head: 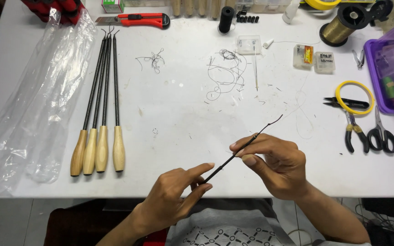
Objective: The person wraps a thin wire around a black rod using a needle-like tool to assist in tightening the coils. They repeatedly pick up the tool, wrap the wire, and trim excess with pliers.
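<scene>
Thin black rod [242,148], slightly curved at its far tip, is held above the near edge of the white table [178,123], slanting from the lower left up to the right. The right hand [274,164] pinches it near the middle between thumb and forefinger, fingers closed on it; the left hand [176,196] grips its lower end between thumb and fingers, forefinger stretched along it. Beyond the hands, bits of loose black thread [226,73] lie tangled and scattered in the middle of the tabletop. To the left, four finished rods with pale wooden handles [97,150] lie side by side, hooks pointing away, and next to them a crumpled clear plastic bag [33,100] covers the left end of the table. At the far edge lie one red utility knife [135,20], one black thread spool [226,19] and one spool of gold wire [340,27]. Two small clear boxes [313,58] sit right of centre. On the right are a yellow ring [354,97] resting over small black snips, one pair of black-handled pliers [355,134], one pair of scissors [381,134] and a purple tray [391,64] of odds and ends. Below the table edge show grey floor tiles and the person's patterned grey shirt.
</scene>
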